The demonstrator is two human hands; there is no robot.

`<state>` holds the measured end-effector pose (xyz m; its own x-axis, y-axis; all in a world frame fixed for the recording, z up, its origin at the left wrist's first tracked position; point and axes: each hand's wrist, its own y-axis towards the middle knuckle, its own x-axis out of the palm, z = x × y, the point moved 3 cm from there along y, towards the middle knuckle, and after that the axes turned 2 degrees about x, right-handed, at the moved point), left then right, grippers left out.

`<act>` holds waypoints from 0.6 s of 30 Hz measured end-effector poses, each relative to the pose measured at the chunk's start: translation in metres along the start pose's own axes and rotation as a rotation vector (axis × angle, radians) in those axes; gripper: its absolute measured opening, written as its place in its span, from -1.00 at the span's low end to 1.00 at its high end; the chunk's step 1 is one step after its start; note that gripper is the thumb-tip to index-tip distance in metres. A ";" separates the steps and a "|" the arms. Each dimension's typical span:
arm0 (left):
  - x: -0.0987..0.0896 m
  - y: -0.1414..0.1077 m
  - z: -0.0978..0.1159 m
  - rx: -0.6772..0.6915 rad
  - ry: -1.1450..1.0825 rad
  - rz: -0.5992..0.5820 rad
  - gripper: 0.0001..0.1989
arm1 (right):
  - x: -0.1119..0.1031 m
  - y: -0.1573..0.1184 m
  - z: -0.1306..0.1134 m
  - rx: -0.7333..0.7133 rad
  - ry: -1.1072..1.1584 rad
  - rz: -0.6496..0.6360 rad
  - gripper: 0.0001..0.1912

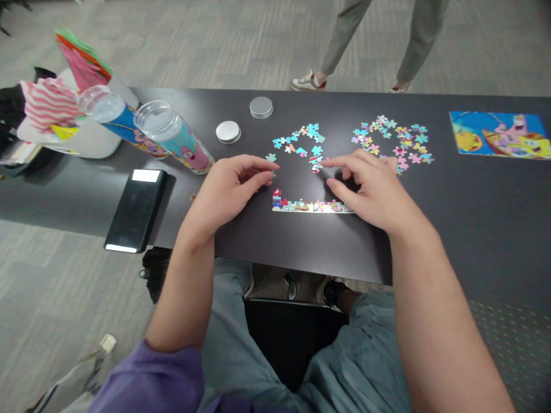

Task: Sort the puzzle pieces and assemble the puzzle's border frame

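My left hand [235, 189] is closed, its thumb and fingers together at a jigsaw piece of which only a sliver shows at the fingertips. Just beyond them lies a light blue jigsaw piece [271, 157]. My right hand [372, 186] has thumb and index finger apart, the index fingertip touching a red-and-white jigsaw piece [317, 168] on the table. Between my hands, nearer me, runs a joined strip of puzzle border [307, 206] with a short corner rising at its left; my right hand covers its right end. Loose blue pieces [297, 137] form a rough arc beyond.
More loose pieces [404, 137] lie to the right on the dark table [473, 229], with a cartoon picture card [501, 135] farther right. On the left are two clear tubes, two silver lids [228, 132], a black power bank [136, 211] and a white bin [99, 143]. A person's legs [348, 34] stand behind the table.
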<state>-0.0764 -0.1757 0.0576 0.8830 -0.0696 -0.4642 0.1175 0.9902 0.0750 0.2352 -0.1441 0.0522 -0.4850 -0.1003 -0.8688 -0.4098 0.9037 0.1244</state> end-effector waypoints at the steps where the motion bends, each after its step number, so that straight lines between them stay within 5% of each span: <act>1: 0.001 0.001 0.001 0.002 -0.009 -0.016 -0.75 | 0.000 0.000 -0.001 0.008 -0.004 -0.015 -0.60; 18: 0.004 0.001 0.007 -0.007 0.147 -0.067 -0.84 | -0.004 0.000 -0.004 0.022 0.005 -0.045 -0.57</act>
<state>-0.0698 -0.1759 0.0624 0.7972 -0.1172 -0.5923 0.1698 0.9849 0.0337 0.2343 -0.1457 0.0573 -0.4703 -0.1431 -0.8709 -0.4144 0.9070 0.0748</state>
